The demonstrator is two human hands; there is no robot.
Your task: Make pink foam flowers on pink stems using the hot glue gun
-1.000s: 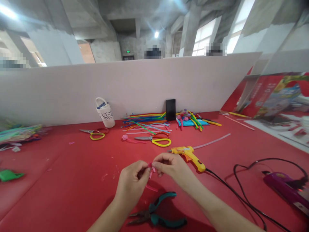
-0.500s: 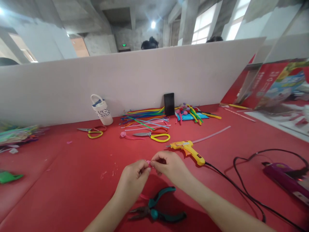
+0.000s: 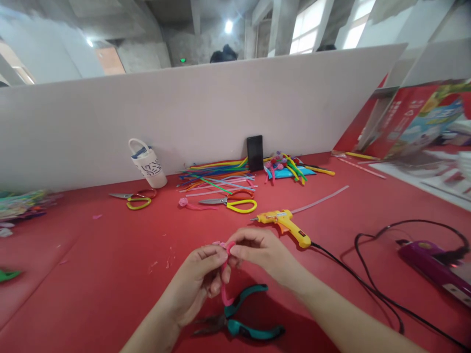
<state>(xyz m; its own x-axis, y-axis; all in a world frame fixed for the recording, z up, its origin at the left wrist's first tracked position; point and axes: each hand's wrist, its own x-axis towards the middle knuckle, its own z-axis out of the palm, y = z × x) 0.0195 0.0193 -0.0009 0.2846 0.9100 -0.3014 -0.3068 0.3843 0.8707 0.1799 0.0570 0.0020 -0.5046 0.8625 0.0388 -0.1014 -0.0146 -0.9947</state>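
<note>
Both my hands meet low in the middle over the red table (image 3: 91,274). My left hand (image 3: 196,282) and my right hand (image 3: 257,250) each pinch a bent pink pipe cleaner (image 3: 223,274) between fingertips; its tail curls down below my left fingers. Teal-handled pliers (image 3: 243,318) lie on the table just under my hands. A yellow glue gun (image 3: 285,225) rests a little beyond my right hand, its black cord running right.
Yellow-handled scissors (image 3: 235,203) and a second pair (image 3: 136,200) lie further back. Coloured pipe cleaners (image 3: 217,176), a black phone (image 3: 255,153) and a small white bag (image 3: 147,164) sit by the white partition (image 3: 184,108). A purple power strip (image 3: 430,257) sits right.
My hands have twisted the pink pipe cleaner so that a longer tail hangs below my left fingers. The view has tipped down a little.
</note>
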